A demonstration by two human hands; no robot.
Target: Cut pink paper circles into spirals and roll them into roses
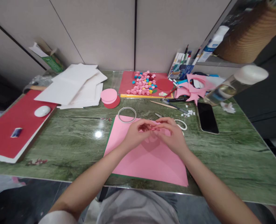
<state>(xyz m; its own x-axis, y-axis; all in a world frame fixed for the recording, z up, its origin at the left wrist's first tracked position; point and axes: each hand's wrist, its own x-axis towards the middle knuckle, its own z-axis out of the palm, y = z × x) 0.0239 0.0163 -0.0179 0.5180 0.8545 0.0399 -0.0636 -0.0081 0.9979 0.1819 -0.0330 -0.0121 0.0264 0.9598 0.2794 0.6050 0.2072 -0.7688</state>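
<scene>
My left hand (pixel 139 133) and my right hand (pixel 172 133) meet above a pink paper sheet (pixel 149 165). Their fingertips pinch a small pink paper piece (pixel 155 128) between them; the fingers hide most of it, so its shape is unclear. A green edge shows under the pink sheet. Behind the left hand lies a roll of tape (pixel 127 115) on the sheet's far edge. Scissors with white handles (pixel 182 125) lie partly hidden beneath my right hand.
Small pink, blue and yellow paper pieces (pixel 144 84) are heaped on a red sheet. Pink paper scraps (pixel 192 87), a phone (pixel 207 118) and a bottle (pixel 236 82) stand or lie right. White papers (pixel 70 84), round cut-outs (pixel 109 95) and a white mouse (pixel 42 111) are left.
</scene>
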